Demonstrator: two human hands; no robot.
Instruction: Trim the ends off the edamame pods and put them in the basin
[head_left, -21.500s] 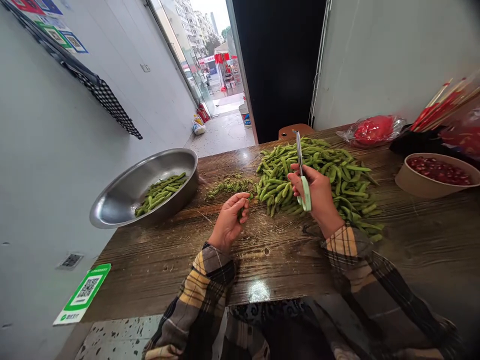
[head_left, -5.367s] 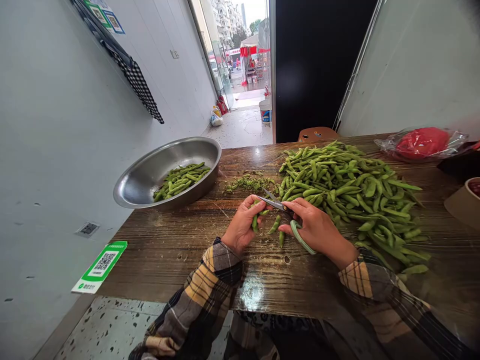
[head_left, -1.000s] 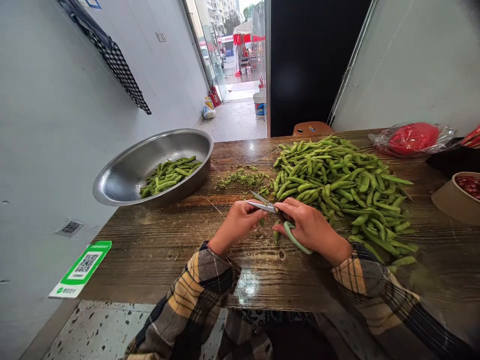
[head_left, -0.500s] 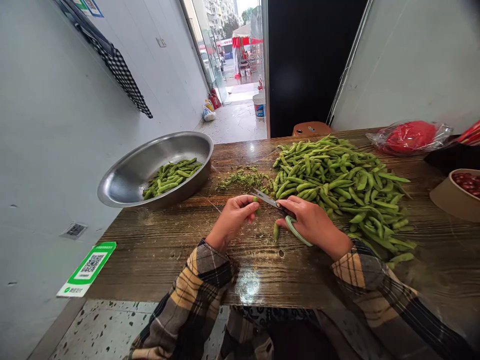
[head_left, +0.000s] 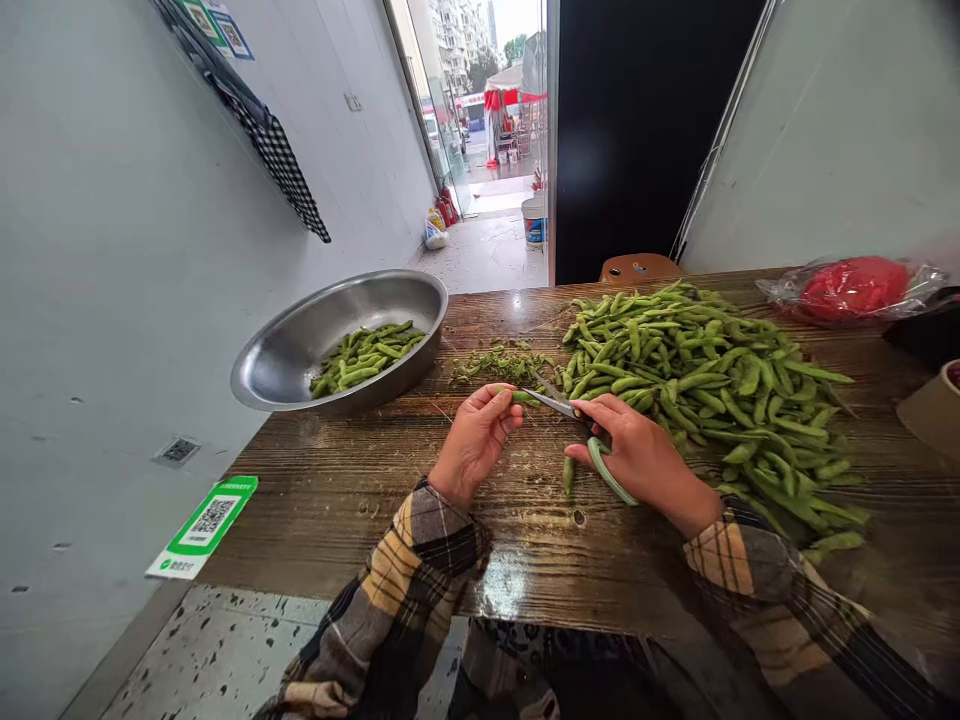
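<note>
Between thumb and fingers, my left hand (head_left: 480, 437) pinches a green soybean pod (head_left: 524, 397) pointing to the right. My right hand (head_left: 637, 450) grips scissors (head_left: 602, 462) with pale green handles; their blades are parted at the pod's right end. One more pod (head_left: 568, 476) hangs or lies just below my right hand; I cannot tell which. A large heap of soybean pods (head_left: 712, 370) lies to the right. Small green trimmings (head_left: 501, 364) are piled beyond my hands. At the left, a steel basin (head_left: 262, 372) holds several pods at its bottom.
The basin overhangs the left edge of the wooden table (head_left: 337, 520). A green QR-code card (head_left: 206, 525) lies at that edge. On the far right are a red item in clear plastic (head_left: 855, 290) and a paper bowl (head_left: 930, 415). An open doorway lies beyond the table.
The view has shifted a little, so everything sits further right. The scissor blades have opened, and the pod in my left hand has turned to point toward them.
</note>
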